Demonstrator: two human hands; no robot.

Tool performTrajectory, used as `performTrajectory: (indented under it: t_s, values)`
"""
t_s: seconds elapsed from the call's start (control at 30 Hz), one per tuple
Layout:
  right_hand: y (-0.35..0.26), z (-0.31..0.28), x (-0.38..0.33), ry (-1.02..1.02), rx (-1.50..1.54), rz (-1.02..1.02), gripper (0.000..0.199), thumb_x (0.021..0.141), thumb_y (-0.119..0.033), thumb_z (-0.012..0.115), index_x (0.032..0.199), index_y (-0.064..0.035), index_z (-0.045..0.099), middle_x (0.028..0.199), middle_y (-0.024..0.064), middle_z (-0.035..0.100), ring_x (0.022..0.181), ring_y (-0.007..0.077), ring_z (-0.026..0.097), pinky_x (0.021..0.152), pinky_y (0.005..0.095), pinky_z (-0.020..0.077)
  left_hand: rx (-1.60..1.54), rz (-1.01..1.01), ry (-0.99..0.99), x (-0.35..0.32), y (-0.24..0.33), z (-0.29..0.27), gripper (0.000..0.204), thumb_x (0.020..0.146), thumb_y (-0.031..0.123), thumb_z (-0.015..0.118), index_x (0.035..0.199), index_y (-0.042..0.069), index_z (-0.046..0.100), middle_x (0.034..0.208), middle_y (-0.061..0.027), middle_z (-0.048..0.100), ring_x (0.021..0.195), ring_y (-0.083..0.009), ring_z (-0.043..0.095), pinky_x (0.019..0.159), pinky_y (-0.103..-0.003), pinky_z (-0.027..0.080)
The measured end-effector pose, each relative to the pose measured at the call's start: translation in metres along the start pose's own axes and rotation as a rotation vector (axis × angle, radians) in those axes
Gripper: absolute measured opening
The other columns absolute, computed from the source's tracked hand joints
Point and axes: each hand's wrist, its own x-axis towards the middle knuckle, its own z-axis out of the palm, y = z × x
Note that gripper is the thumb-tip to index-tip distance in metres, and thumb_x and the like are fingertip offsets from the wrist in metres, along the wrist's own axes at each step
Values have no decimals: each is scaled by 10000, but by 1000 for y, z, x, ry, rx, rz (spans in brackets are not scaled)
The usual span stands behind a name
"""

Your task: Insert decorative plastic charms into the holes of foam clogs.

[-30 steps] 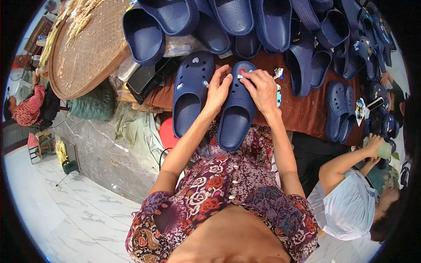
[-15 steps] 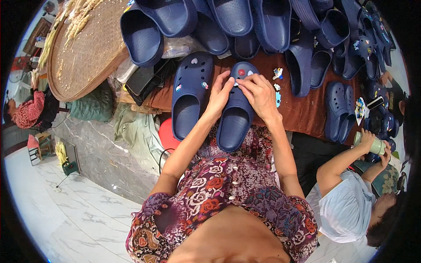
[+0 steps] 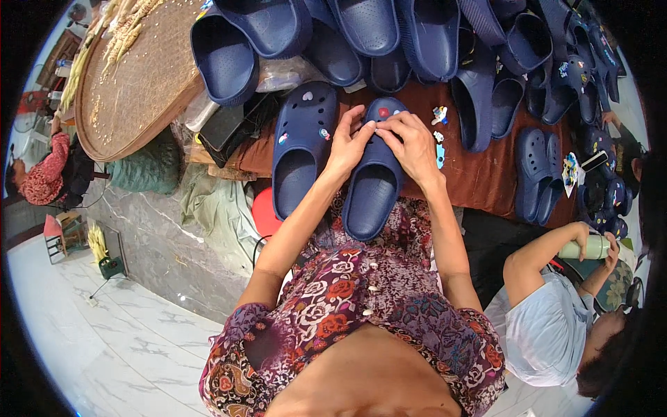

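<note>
I see bright, even daylight with soft shadows and a pale sheen on the marble floor (image 3: 104, 347); focus is sharp centrally, while fisheye bending and black vignetting crowd the rim.

Clear plastic bag (image 3: 281, 71) by woven tray (image 3: 139, 83) — black-screened phone (image 3: 595, 161) far rt.

Both hands meet on the toe of a navy clog (image 3: 372, 184) lying on a surface draped in brown cloth (image 3: 479, 177): the left hand (image 3: 347, 142) and right hand (image 3: 413, 142) press their fingers (image 3: 379, 127) together near a red charm (image 3: 383, 112). A second navy clog (image 3: 300, 149) with small charms lies just beside it. Behind, more navy clogs (image 3: 368, 28) pile up beside a round woven tray (image 3: 135, 76).
</note>
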Motion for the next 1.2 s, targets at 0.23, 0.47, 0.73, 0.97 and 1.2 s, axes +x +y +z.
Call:
performTrajectory:
  t_s: [0.23, 0.47, 0.73, 0.97, 1.2]
  values:
    - [0, -1, -6, -9, 55, -43, 143, 901, -141, 682, 1004, -54, 731, 1007, 98, 642, 980, 303, 615, 867, 415, 500, -118, -133, -78, -1, 5, -5, 630, 953, 190, 684, 1481, 15, 388, 1374, -192, 531, 1247, -248, 542, 1048, -347, 453]
    - [7, 1, -29, 228, 118, 204, 215, 930, -89, 628, 1126, -38, 700, 1091, 147, 638, 1058, 330, 608, 939, 411, 479, -93, -95, -136, 4, 2, -5, 656, 938, 150, 694, 1499, 32, 376, 1396, -175, 525, 1244, -223, 538, 1039, -337, 455]
    - [11, 28, -71, 286, 50, 262, 334, 1002, -158, 547, 1307, -28, 586, 1278, 199, 545, 1188, 370, 523, 1029, 447, 409, -140, -229, -123, 10, 11, -3, 693, 894, 84, 712, 1501, 43, 380, 1372, -168, 539, 1209, -237, 552, 1053, -347, 444]
    - [11, 27, -72, 280, 91, 298, 336, 1004, -149, 551, 1323, -48, 587, 1294, 193, 537, 1214, 357, 517, 1046, 438, 402, -59, -175, -84, 12, 8, -2, 668, 898, 129, 726, 1477, 23, 410, 1327, -151, 561, 1207, -232, 552, 1061, -347, 431]
    - [14, 11, -79, 303, 202, 356, 276, 985, -111, 574, 1244, -38, 635, 1213, 172, 597, 1142, 331, 591, 988, 388, 462, -58, -137, -60, -5, 6, -4, 556, 922, 159, 719, 1405, 17, 483, 1315, -182, 562, 1174, -217, 571, 1006, -336, 472]
